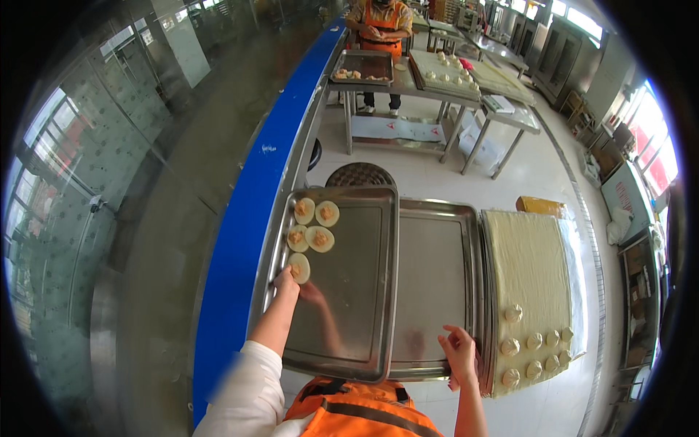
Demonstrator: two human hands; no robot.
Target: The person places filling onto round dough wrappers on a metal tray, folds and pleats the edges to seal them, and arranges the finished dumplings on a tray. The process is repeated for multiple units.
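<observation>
My left hand (286, 281) is at the left side of a shallow steel tray (341, 306), its fingers on the near edge of a round dough wrapper (300, 266) topped with filling. Farther up the same tray lie several more wrappers with filling (320, 238), flat and unfolded. My right hand (460, 349) holds nothing; its fingers are apart and partly curled above the near right corner of a second steel tray (431, 262), which the first tray partly overlaps. To its right, pleated buns (510, 347) sit in rows at the near end of a cloth-covered board (529, 262).
A blue conveyor belt (246, 218) runs along my left. Beyond the trays is a round patterned stool (360, 175). Farther off, a person in an orange apron (379, 33) stands at a steel table (407, 82) with another tray (363, 63) and a board of buns (445, 74).
</observation>
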